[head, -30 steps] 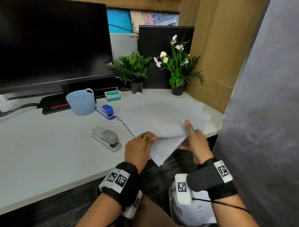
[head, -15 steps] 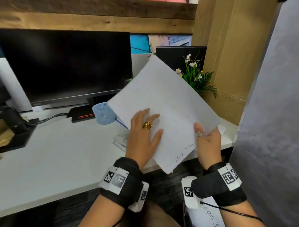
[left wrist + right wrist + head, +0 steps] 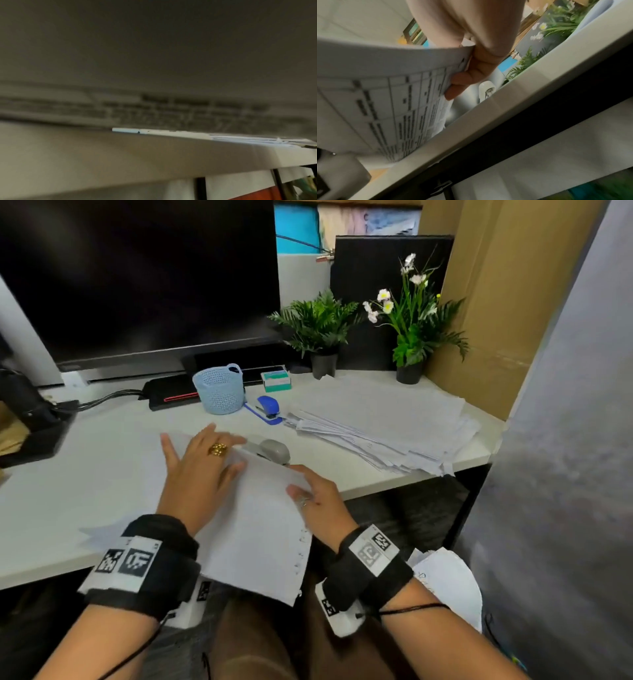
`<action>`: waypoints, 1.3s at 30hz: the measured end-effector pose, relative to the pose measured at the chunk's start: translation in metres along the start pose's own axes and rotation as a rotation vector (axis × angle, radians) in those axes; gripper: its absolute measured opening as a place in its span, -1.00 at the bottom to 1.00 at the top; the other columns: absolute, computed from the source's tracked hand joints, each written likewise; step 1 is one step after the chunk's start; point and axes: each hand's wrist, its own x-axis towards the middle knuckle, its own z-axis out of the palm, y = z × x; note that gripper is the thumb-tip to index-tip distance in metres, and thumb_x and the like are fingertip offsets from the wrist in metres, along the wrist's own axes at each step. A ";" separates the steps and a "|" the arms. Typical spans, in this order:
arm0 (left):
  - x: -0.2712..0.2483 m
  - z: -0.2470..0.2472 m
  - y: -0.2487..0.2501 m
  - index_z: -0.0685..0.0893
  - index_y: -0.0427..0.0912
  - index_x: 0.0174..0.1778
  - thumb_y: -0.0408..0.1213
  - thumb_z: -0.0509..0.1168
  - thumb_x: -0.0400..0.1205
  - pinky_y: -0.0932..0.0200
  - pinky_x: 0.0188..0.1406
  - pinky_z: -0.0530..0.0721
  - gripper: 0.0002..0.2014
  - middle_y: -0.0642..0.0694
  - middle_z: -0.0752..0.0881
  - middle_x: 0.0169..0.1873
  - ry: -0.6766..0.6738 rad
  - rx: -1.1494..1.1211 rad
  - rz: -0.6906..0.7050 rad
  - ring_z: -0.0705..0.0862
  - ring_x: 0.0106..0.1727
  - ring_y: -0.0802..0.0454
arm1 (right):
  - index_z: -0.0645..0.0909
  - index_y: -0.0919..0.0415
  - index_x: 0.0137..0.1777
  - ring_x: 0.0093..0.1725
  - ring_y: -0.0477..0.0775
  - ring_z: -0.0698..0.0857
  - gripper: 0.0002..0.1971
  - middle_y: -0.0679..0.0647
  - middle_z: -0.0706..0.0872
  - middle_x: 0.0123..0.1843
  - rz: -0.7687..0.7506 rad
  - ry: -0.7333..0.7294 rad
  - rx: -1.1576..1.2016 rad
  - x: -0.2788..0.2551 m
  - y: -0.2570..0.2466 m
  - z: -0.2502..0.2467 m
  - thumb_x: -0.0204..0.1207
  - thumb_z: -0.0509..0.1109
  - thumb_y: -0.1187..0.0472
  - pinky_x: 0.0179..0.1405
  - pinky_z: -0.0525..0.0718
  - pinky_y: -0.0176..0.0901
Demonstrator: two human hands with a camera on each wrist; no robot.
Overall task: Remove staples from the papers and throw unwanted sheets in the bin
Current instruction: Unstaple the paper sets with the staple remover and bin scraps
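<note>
Big black monitor at the back, screen dark. White counter under everything. Loose spread of papers on the counter's right side, fanned, print too small to read. The sheet I'm handling lies partly on the counter in front of me, its near end hanging off the front edge over my lap; the right wrist view shows a printed table on its underside, text blurred, unreadable. White bin low at my right, paper inside with handwriting, not legible.

My left hand lies flat on the sheet, fingers straight and spread, gold ring on one. My right hand grips the sheet's right edge, thumb on top, fingers curled under.

Two potted plants: fern, flowering one. Light blue mesh basket. Grey stapler just beyond the sheet, partly hidden by it. Blue stapler beside the basket. Green-and-white staple box, label unreadable. Left wrist view dim and blurred, only paper with smeared print.
</note>
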 end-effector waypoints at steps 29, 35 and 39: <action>0.003 -0.016 -0.018 0.70 -0.04 -0.01 -0.38 0.34 0.56 0.03 -0.17 0.15 -0.84 -0.02 0.67 -0.32 -0.003 0.515 0.083 0.62 -0.25 -0.09 | 0.46 0.19 0.14 -0.24 -0.04 0.57 -0.85 0.07 0.56 -0.18 0.366 -0.242 -0.041 0.112 -0.067 -0.012 0.62 0.30 0.25 -0.28 0.57 -0.23; 0.009 -0.020 -0.003 0.68 0.02 0.05 0.05 0.00 0.71 -0.03 -0.02 0.20 -0.64 0.01 0.71 -0.21 -0.047 0.508 0.017 0.61 -0.11 -0.05 | 0.34 0.18 0.37 0.11 0.09 0.65 -0.66 0.20 0.60 0.26 0.287 -0.171 0.478 0.110 -0.078 -0.024 0.69 0.15 0.05 -0.07 0.72 -0.08; 0.012 -0.019 0.006 0.63 0.04 0.15 0.06 -0.06 0.74 -0.03 0.11 0.20 -0.62 0.04 0.70 -0.07 -0.058 0.505 0.033 0.58 0.02 0.00 | 0.42 0.31 0.35 0.25 0.17 0.55 -0.71 0.26 0.56 0.27 0.223 -0.214 0.564 0.096 -0.088 -0.026 0.64 0.20 0.32 0.10 0.70 -0.01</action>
